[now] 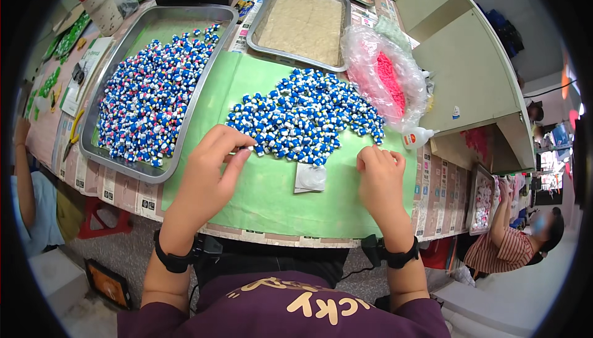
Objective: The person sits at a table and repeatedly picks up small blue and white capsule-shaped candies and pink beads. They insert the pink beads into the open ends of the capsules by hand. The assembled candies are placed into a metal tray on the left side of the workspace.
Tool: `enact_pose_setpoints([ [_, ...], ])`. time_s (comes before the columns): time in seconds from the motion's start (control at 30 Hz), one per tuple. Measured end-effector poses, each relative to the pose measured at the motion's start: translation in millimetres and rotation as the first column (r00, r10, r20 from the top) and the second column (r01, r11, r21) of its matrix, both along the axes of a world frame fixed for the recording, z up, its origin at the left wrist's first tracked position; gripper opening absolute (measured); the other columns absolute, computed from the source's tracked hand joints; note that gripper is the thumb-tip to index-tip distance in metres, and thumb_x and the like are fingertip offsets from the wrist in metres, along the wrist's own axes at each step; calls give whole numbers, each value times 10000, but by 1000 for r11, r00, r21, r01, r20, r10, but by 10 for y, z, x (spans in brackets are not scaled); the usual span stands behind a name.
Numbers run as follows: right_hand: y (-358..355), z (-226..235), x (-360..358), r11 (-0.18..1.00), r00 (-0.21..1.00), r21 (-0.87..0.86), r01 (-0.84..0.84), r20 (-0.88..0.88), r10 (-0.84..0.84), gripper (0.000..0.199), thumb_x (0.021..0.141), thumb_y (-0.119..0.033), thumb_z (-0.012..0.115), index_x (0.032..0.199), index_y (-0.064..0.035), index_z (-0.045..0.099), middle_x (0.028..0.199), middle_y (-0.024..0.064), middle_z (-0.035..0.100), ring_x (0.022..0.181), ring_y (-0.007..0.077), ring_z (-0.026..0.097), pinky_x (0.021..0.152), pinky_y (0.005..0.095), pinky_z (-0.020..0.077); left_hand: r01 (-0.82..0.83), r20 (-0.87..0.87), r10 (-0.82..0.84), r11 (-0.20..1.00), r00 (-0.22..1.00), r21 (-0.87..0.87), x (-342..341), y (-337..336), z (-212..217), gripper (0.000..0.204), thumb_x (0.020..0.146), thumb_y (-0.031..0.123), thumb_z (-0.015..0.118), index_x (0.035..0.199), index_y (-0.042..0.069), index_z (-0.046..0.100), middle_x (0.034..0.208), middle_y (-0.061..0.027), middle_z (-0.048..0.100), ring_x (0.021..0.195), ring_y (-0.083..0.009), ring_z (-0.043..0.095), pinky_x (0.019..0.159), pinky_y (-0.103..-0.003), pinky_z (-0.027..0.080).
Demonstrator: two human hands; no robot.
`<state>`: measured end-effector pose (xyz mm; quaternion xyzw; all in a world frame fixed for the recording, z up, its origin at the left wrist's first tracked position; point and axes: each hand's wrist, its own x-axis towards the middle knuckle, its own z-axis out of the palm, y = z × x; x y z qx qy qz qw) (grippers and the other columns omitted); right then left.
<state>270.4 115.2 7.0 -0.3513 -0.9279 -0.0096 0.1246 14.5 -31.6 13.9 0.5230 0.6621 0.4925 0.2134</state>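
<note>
A heap of small blue-and-white beadlike pieces [302, 115], some with yellow spots, lies on a green sheet [265, 208] before me. My left hand [213, 168] is at the heap's near left edge, thumb and forefinger brought together in a pinch. What sits between those fingertips is too small to make out. At the heap's near right edge, my right hand [381, 174] has its fingers curled in and closed; anything inside them is hidden. Between the hands, against the heap's near edge, lies a small pale square pad [309, 178] with a clear, shiny blob on it.
Left stands a metal tray [176, 164] of similar pieces with pink spots; pliers [74, 134] lie beyond it. Behind the heap is a tray [299, 23] with a beige layer. A plastic bag of pink pieces [390, 81] and a white squeeze bottle [417, 138] sit right.
</note>
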Motion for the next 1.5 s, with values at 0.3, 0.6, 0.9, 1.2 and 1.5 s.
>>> enact_pose_setpoints([
  [0.3,-406,692,-310,842,766,-231,-487,-576,284,305,782,57,709,896,-129,496,899,7,643,838,189,608,971,459,363,371,736,-336,920,587,125,408,71,222,171,909,-51,572,1040,-10,675,1050,-89,609,885,-121,604,690,-240,542],
  [0.6,-444,631,-308,772,714,-367,-520,-683,156,333,807,47,726,910,-120,456,896,26,671,800,156,631,981,474,393,415,703,-402,895,587,165,442,94,235,98,890,-11,656,987,-5,666,1010,-68,606,887,-126,596,699,-255,520],
  [0.9,-562,636,-361,406,594,-700,-588,-714,-370,306,856,69,676,883,-80,411,937,111,624,885,147,595,859,306,464,236,184,-303,919,935,315,551,86,224,83,856,-7,678,922,7,630,926,-79,605,765,-158,586,635,-267,465],
  [1.2,-285,585,-353,578,798,-693,-430,-591,-116,262,839,110,613,829,-67,420,886,72,622,885,140,591,844,315,459,124,284,-197,959,938,255,511,90,155,129,850,-57,649,968,-6,659,978,-94,618,833,-155,613,667,-270,511],
  [1.5,-145,457,-403,842,929,-400,-362,-223,294,208,764,96,547,837,-87,481,738,35,504,767,249,561,968,466,367,-36,608,-29,995,794,95,281,-7,90,214,890,-67,605,1099,-36,635,1098,-88,608,933,-132,602,801,-267,538],
])
